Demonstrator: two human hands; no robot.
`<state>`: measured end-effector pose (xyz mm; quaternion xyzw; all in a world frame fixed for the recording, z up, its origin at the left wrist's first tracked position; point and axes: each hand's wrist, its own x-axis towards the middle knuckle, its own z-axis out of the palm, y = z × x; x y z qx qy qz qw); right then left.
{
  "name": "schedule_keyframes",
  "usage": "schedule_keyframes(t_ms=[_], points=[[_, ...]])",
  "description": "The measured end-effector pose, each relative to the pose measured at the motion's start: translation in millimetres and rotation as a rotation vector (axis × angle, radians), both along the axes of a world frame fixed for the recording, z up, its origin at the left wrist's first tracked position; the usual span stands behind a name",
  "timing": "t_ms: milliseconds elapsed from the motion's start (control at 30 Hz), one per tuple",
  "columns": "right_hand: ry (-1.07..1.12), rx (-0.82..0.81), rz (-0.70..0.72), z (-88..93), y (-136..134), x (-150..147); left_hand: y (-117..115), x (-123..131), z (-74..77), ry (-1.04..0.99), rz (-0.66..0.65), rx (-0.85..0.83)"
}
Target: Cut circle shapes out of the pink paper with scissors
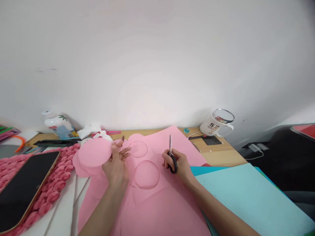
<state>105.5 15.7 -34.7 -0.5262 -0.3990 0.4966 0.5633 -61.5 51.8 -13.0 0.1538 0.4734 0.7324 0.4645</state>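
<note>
Head view:
- The left hand [116, 165] lies near the middle of the desk [221, 154]. Its fingers are partly curled and pinch the edge of a pink paper circle [94, 152].
- The pink paper circle sticks out at 10 o'clock from that hand. More pink round pieces peek out from under it.
- The right hand [178, 164] is at 3 o'clock from the left hand, a little apart. It is closed around the black handles of the scissors [171, 154].
- The scissors point to 12 o'clock, and the blades look closed.
- Both hands rest on a big pink sheet [157, 203]. It spreads from the middle of the desk down to 6 o'clock.
- Two round outlines [146, 174] show on the pink sheet between the hands. I cannot tell if they are cut or only drawn.
- A blue-green sheet [246, 196] lies at 4 o'clock from the right hand, and its edge goes under the pink sheet.
- A white mug [216, 124] leans at 2 o'clock, near the wall.
- A dark phone [23, 183] lies at 8 o'clock on a pink woolly mat [56, 183].
- A small bottle [57, 126] stands at 10 o'clock by the wall.
</note>
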Motion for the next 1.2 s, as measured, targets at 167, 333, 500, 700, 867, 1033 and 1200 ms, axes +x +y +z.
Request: schedule_keyframes(t_ms=[167, 333, 500, 700, 867, 1033, 1200], points=[[0.117, -0.034, -0.027, -2.6, 1.7, 0.7, 0.0, -0.3, -6.6, 0.050, -0.102, -0.012], [0.203, -0.030, -0.064, -5.0, 4.2, 6.0, -10.4, 10.8, -7.9, 0.491, -0.529, -0.026], [0.295, -0.039, -0.100, -7.2, 6.2, 9.4, -14.5, 13.3, -8.6, 0.426, -0.729, -0.147], [0.352, -0.055, -0.119, -8.2, 8.1, 8.8, -9.1, 6.8, -9.9, 0.102, -0.847, -0.168], [0.411, -0.062, -0.125, -6.8, 9.2, 10.3, -10.7, 6.3, -10.2, -0.136, -1.070, -0.218], [0.480, -0.081, -0.139, -7.5, 11.1, 13.0, -13.3, 9.9, -10.8, -0.240, -1.088, -0.249], [0.547, -0.111, -0.152, -7.0, 12.7, 15.5, -18.7, 18.1, -5.8, -0.256, -0.974, -0.183]])
